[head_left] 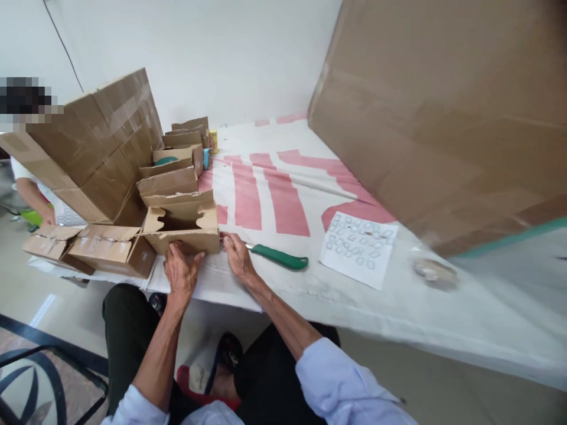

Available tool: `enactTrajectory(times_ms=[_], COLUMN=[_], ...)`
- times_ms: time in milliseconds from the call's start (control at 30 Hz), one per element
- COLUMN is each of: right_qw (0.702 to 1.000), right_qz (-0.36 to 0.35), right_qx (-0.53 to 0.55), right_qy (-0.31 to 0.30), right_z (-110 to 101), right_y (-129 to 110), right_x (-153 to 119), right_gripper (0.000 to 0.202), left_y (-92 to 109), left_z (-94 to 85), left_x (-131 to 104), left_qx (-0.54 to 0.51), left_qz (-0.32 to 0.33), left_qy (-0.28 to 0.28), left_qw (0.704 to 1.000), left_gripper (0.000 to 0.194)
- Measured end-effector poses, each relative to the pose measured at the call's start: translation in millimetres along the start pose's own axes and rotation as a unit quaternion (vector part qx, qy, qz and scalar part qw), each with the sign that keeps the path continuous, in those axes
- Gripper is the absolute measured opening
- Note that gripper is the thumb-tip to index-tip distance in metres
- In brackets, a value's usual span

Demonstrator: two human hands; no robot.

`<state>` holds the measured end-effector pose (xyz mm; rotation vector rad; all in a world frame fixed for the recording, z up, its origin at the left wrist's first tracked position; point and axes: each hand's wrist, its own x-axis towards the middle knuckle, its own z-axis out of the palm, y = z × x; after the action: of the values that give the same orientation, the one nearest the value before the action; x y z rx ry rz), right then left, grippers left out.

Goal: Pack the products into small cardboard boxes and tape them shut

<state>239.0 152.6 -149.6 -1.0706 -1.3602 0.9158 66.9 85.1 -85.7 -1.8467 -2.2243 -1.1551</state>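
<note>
An open cardboard box (181, 242) stands at the table's near edge with its flaps up; its inside is in shadow. My left hand (181, 274) grips the front wall, fingers bent and thumb pointing right. On the box's right side, my right hand (239, 257) holds the lower front corner with closed fingers. Just right of that hand lies a green-handled knife (280, 257), its blade mostly hidden behind the hand. Farther right rests a white paper sheet (358, 249) with rows of drawn shapes.
Two closed cartons (110, 248) sit to the left. Behind my box runs a row of open boxes (170, 177). Tall cardboard panels stand at left (101, 147) and right (434, 118). A tape roll (434, 273) lies near the right panel. Another person's arm (35, 198) shows far left.
</note>
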Motion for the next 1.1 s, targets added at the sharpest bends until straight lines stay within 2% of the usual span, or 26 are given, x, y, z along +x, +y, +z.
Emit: enactTrajectory(times_ms=[133, 233, 533, 900, 1100], right_qw=[1.000, 1.000, 1.000, 1.000, 1.000], right_qz=[-0.005, -0.012, -0.010, -0.007, 0.000], right_qx=[-0.013, -0.009, -0.006, -0.010, -0.015], right_qy=[0.013, 0.016, 0.006, -0.008, -0.005], right_z=[1.4, 2.3, 1.7, 0.8, 2.5], right_y=[-1.7, -3.9, -9.4, -9.9, -9.7], right_x=[-0.6, -1.3, -1.5, -0.7, 0.6], right_gripper=[0.049, 0.046, 0.047, 0.044, 0.044], left_y=[1.4, 1.0, 4.7, 15.2, 17.0], left_z=[15.4, 24.3, 47.5, 86.9, 90.8], left_x=[36.5, 64.7, 147.3, 211.4, 236.5], left_qx=[0.009, -0.007, -0.015, -0.036, -0.053], left_qz=[-0.047, -0.046, -0.064, -0.066, -0.057], left_qy=[0.023, 0.031, -0.043, -0.058, -0.086], left_qw=[0.999, 0.998, 0.997, 0.996, 0.993], left_gripper=[0.047, 0.045, 0.050, 0.044, 0.044])
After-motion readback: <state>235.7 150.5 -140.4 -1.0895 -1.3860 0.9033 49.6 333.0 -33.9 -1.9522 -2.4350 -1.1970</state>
